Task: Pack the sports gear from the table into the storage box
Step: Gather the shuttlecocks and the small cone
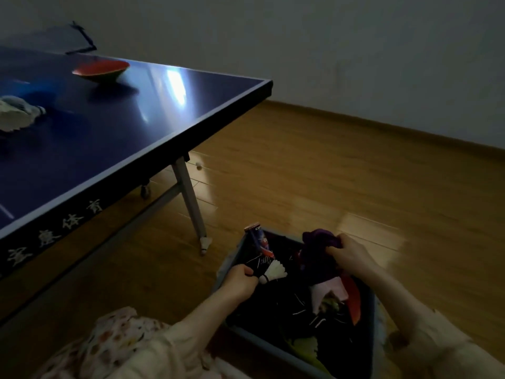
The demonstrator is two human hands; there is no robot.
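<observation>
A blue fabric storage box (276,347) stands on the floor at the bottom right. My left hand (241,279) grips a dark shuttlecock tube (259,248) that leans against the box's left wall, with a white shuttlecock (274,273) right beside the fingers. My right hand (348,253) grips a purple cloth item (319,251) at the box's far side. Dark gear, a pale item and an orange-red piece (354,300) lie inside. On the blue table (114,132) remain an orange-red dish-shaped item (102,70) and white shuttlecocks (16,113) at the left edge.
A table leg (191,203) stands just left of the box, with a shuttlecock (205,243) on the floor at its foot. A small ball (199,167) lies under the table. The net post (82,36) is at the far left. Wooden floor stretches right toward the wall.
</observation>
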